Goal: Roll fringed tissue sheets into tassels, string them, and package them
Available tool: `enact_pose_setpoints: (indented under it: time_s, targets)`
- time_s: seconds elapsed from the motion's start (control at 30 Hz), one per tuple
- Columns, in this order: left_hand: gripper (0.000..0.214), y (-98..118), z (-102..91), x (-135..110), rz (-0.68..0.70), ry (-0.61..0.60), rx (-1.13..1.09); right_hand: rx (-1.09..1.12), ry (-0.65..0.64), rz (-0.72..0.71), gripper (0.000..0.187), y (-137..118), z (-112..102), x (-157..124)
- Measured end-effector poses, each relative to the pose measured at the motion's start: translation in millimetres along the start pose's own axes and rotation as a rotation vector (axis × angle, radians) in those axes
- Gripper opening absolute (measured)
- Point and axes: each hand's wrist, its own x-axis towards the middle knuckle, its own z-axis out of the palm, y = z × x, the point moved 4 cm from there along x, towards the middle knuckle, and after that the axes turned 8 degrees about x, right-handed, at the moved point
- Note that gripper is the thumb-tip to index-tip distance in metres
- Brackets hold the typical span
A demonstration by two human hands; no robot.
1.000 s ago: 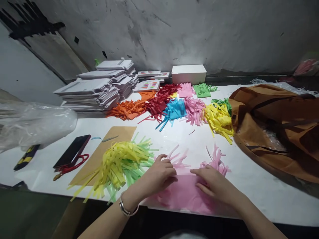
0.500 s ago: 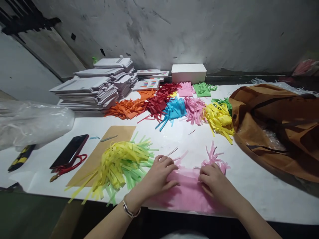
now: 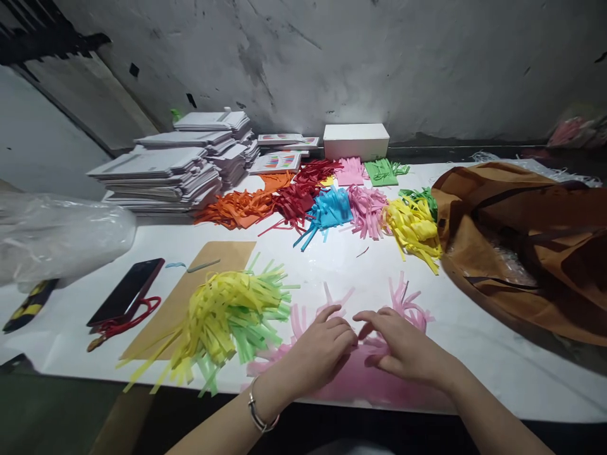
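Pink fringed tissue paper (image 3: 363,379) lies at the table's front edge, with its loose strips (image 3: 410,309) spreading out on the far side and to the left. My left hand (image 3: 322,344) is closed over the middle of it, fingers curled down and thumb hidden. Close on its right, my right hand (image 3: 403,344) rests at the pink paper with fingers and thumb apart. Left of my hands lies a bunch of yellow tissue strips (image 3: 222,297) over light green strips (image 3: 253,332), partly on a brown paper sheet (image 3: 164,322).
Colored fringe bundles, among them a blue one (image 3: 332,208), line the back of the white table. Stacked white packets (image 3: 161,164) and a white box (image 3: 355,142) stand behind. A phone (image 3: 126,294) is at left, a brown bag (image 3: 512,246) at right.
My right hand has moved left and my left hand slightly right, bringing them close together. More pink strips now spread out to the left of my left hand.
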Motion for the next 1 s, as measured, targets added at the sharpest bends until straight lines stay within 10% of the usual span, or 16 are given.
enact_pose_setpoints:
  time_s: [0.37,0.5,0.63,0.77,0.87,1.0]
  targets:
    - [0.012,-47,-8.4,-1,-0.350,-0.175,-0.177,0.016,-0.431,0.393,0.015,61,-54,-20]
    - [0.011,-51,2.2,15,-0.390,-0.237,-0.225,-0.142,-0.302,0.579,0.005,82,-101,-55]
    - [0.013,-47,16.1,31,-0.444,-0.265,-0.268,-0.478,0.097,0.644,0.022,75,-127,-78]
    - [0.010,-47,24.3,38,-0.521,-0.260,-0.366,-0.549,0.224,0.352,0.042,33,-56,-63]
    - [0.015,-51,26.0,37,-0.591,-0.255,-0.498,-0.480,0.173,-0.174,0.069,-3,25,-43]
    - [0.025,-58,30.5,30,-0.696,-0.261,-0.748,-0.475,0.367,-0.242,0.083,-6,71,-32]
